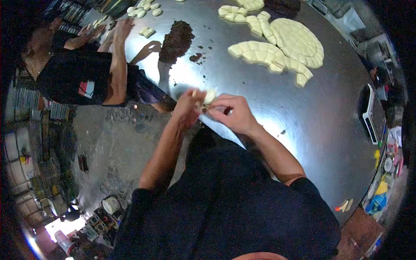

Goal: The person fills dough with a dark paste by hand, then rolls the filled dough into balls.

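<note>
A small pale piece of dough (210, 96) is held between my two hands, just over the near edge of the steel table (329, 112). My left hand (187, 107) is closed around its left side, slightly smeared by motion. From the right, my right hand (236, 112) pinches at the dough with thumb and forefinger. A bit of something dark shows between the fingertips. Ahead lies a heap of dark brown crumbly filling (177, 42), with a smaller clump (196, 57) and crumbs beside it. Scored dough in a round slab (299, 41) and a curved strip (255, 52) lies further right.
At the left, a co-worker (82, 76) in a dark shirt reaches over the table near several shaped dough pieces (143, 8). A white-framed object (369, 115) stands at the right edge. Small tools (344, 205) lie at the table's lower right.
</note>
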Demonstrator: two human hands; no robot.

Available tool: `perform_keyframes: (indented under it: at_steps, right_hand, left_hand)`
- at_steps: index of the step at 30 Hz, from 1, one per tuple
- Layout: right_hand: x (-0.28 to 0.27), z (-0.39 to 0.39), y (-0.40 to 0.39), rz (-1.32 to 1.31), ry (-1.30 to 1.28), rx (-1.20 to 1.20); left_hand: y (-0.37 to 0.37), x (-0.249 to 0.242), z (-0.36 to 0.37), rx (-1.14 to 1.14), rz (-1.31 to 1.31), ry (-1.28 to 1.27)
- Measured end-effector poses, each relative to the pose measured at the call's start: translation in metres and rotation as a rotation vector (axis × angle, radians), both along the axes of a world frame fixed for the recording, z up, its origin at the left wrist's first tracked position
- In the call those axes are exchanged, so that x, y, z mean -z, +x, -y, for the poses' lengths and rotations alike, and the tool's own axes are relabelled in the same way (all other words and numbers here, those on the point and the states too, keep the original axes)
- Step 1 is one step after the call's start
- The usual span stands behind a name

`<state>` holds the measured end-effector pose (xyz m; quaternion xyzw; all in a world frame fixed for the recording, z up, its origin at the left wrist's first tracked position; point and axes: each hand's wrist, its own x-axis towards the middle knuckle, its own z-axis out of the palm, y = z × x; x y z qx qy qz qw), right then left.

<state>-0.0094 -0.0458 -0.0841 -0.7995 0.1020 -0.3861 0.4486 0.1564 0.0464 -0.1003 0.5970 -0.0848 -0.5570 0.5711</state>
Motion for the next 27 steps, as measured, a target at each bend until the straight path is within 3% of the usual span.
perform_keyframes:
  at_steps: [2, 5, 6, 8, 11, 13, 16, 19, 20, 21, 23, 24, 25, 26, 27]
  right_hand:
    - [0.013, 0.007, 0.033, -0.420, 0.155, 0.020]
    - [0.067, 0.058, 0.121, -0.303, -0.171, 0.166]
    - [0.085, 0.076, 0.152, -0.284, -0.304, 0.187]
    - [0.119, 0.103, 0.210, -0.288, -0.468, 0.167]
    - [0.153, 0.111, 0.269, -0.348, -0.569, 0.174]
    - [0.156, 0.104, 0.275, -0.369, -0.674, 0.201]
    - [0.153, 0.107, 0.285, -0.459, -0.733, 0.249]
    - [0.143, 0.108, 0.282, -0.611, -0.794, 0.173]
    - [0.142, 0.112, 0.277, -0.519, -0.716, 0.142]
    - [0.136, 0.114, 0.273, -0.516, -0.723, 0.144]
    - [0.113, 0.115, 0.261, -0.685, -0.247, 0.131]
    - [0.100, 0.111, 0.248, -0.686, -0.254, 0.124]
    - [0.087, 0.106, 0.228, -0.489, -0.055, 0.152]
    - [0.072, 0.100, 0.207, -0.291, 0.143, 0.181]
    - [0.055, 0.093, 0.187, -0.293, 0.136, 0.188]
  left_hand:
    - [0.015, 0.037, -0.031, -0.086, -0.054, 0.008]
    - [0.026, 0.049, -0.069, -0.273, 0.044, -0.021]
    - [0.029, 0.048, -0.081, -0.138, 0.285, -0.017]
    - [0.031, 0.041, -0.098, 0.004, 0.524, -0.012]
    - [0.038, 0.027, -0.108, 0.121, 0.639, 0.085]
    - [0.048, 0.048, -0.118, 0.230, 0.930, 0.228]
    - [0.062, 0.069, -0.122, 0.184, 0.889, 0.041]
    - [0.067, 0.043, -0.101, 0.296, 1.078, 0.089]
    - [0.071, 0.048, -0.094, 0.287, 1.085, 0.082]
    - [0.076, 0.057, -0.087, 0.112, 0.716, 0.007]
    - [0.084, 0.059, -0.064, -0.064, 0.342, -0.069]
    - [0.087, 0.051, -0.049, -0.156, 0.195, -0.114]
    - [0.088, 0.044, -0.033, -0.244, 0.045, -0.159]
    - [0.086, 0.035, -0.017, -0.293, 0.088, -0.116]
    - [0.084, 0.027, -0.002, -0.337, 0.132, -0.076]
